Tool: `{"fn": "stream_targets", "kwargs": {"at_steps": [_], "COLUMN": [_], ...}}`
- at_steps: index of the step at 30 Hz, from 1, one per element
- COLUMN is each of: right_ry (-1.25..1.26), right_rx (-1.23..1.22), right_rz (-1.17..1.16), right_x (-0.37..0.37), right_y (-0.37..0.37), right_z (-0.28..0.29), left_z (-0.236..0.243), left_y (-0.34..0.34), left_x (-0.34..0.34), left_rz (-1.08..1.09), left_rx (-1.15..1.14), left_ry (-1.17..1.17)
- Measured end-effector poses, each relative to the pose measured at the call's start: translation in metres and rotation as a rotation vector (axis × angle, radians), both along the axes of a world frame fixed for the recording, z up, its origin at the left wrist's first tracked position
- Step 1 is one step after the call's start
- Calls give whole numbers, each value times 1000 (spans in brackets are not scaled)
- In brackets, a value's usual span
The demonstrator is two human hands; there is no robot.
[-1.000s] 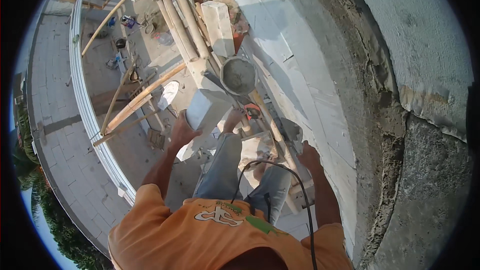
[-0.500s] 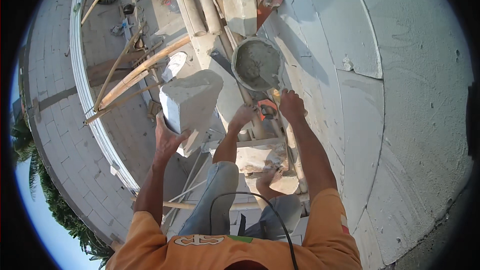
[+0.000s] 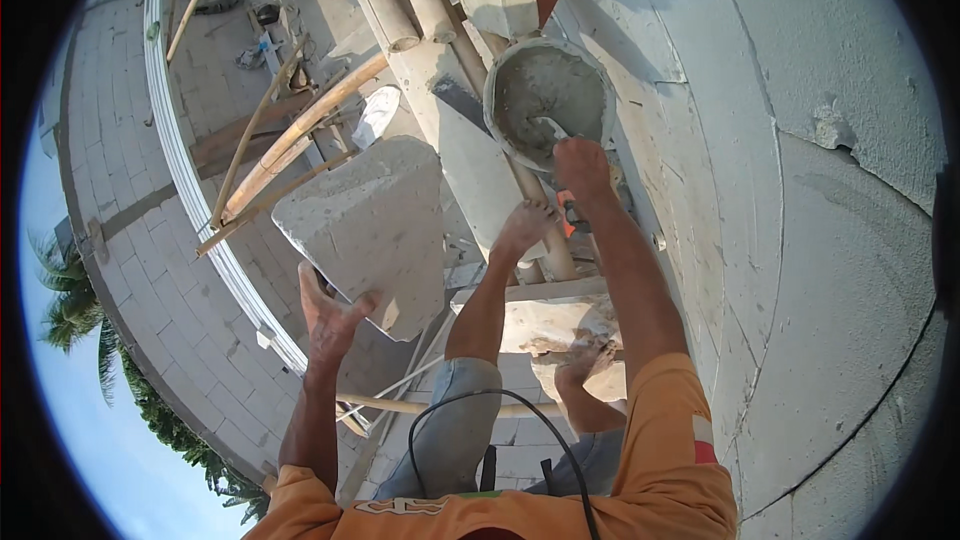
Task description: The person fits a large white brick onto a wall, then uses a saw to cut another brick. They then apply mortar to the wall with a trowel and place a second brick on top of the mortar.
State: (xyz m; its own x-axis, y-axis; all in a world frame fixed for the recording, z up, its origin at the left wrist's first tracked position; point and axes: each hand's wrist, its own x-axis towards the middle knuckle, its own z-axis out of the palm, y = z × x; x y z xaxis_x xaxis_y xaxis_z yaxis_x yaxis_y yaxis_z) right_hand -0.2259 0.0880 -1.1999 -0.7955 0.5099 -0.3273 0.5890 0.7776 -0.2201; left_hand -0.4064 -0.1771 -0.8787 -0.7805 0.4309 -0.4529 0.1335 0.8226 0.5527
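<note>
My left hand grips a pale grey-white concrete block from below, its thumb and fingers spread round the lower edge. The block is held tilted in the air, left of my knee. My right hand is closed round the handle of a trowel, its metal neck showing past the fingers. The blade is down in grey mortar, so most of it is hidden. A round bucket holds this wet mortar and stands beside the wall on my right.
A plastered block wall rises close on the right. My bare foot rests on a narrow plank; bamboo poles lie ahead and to the left. An orange tool sits under my right forearm. Far below is a floor.
My right hand has brought the trowel from the bucket's near rim into the mortar. The block in my left hand has turned, showing more of its broad face. The whole view has shifted.
</note>
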Motion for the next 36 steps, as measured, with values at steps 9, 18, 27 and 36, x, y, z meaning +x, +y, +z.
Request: {"fn": "stream_targets", "kwargs": {"at_steps": [9, 18, 27, 36], "right_ry": [-54, 295, 618, 540], "right_rx": [-479, -778, -251, 54], "right_rz": [-187, -356, -243, -216], "right_x": [32, 103, 83, 66], "right_y": [52, 71, 29, -21], "right_z": [29, 144, 261, 278], "left_z": [-20, -36, -24, -5], "left_y": [4, 14, 52, 92], "left_x": [-8, -24, -9, 6], "left_rz": [148, -75, -343, -345], "left_rx": [192, 169, 117, 54], "left_ry": [-174, -67, 132, 143]}}
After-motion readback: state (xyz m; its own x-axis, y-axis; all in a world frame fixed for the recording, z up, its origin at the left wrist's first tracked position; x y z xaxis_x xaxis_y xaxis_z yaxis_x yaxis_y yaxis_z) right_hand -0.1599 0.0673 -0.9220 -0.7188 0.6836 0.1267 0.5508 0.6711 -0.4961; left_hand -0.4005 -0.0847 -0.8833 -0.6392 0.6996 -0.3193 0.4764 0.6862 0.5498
